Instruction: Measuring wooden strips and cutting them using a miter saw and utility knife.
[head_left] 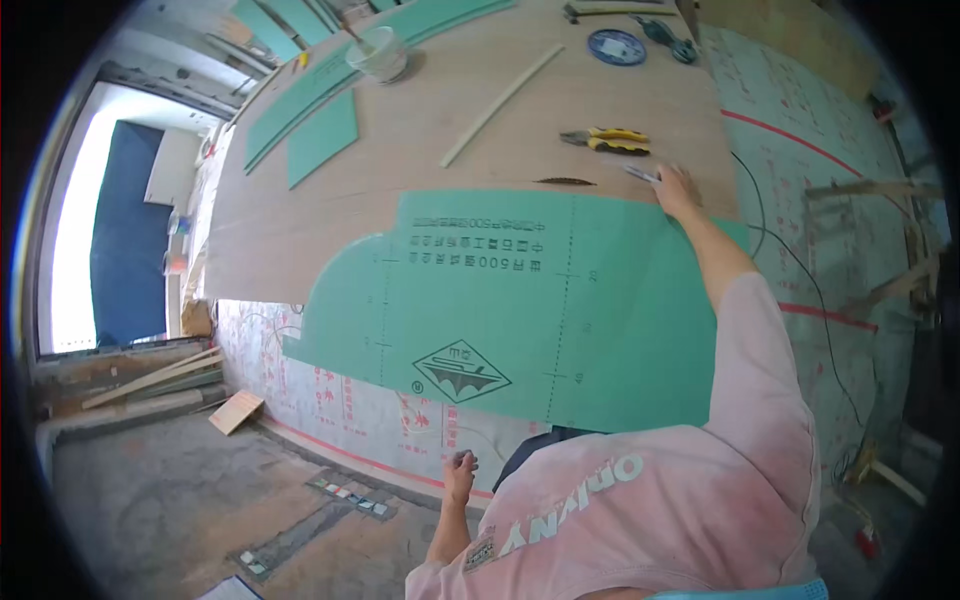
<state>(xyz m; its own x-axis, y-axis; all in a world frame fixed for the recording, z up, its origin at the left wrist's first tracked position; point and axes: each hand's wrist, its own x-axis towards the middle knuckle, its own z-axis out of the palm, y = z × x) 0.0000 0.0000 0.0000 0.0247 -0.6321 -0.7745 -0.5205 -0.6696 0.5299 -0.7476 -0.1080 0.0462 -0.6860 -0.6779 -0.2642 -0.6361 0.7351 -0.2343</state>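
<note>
A large green board (480, 290) with a curved cut-out at its left lies on the wooden worktable (430, 120) and overhangs its near edge. My right hand (678, 190) is at the board's far edge, its fingers closed on the end of a slim silver-grey tool (640, 173), possibly a utility knife. Just beyond lie pliers (606, 140) with yellow-and-black handles. A thin toothed saw blade (567, 182) shows at the table surface, left of that hand. My left hand (460, 475) hangs below the board with curled fingers; whatever it may hold is hidden.
Farther back are a pale wood strip (502, 105), green offcuts (323, 138), a white bucket (380, 60) with a brush, a round blue-and-white item (617, 47) and a dark green tool (670, 40). A black cable (800, 265) trails at right. Wood strips (160, 378) lie left.
</note>
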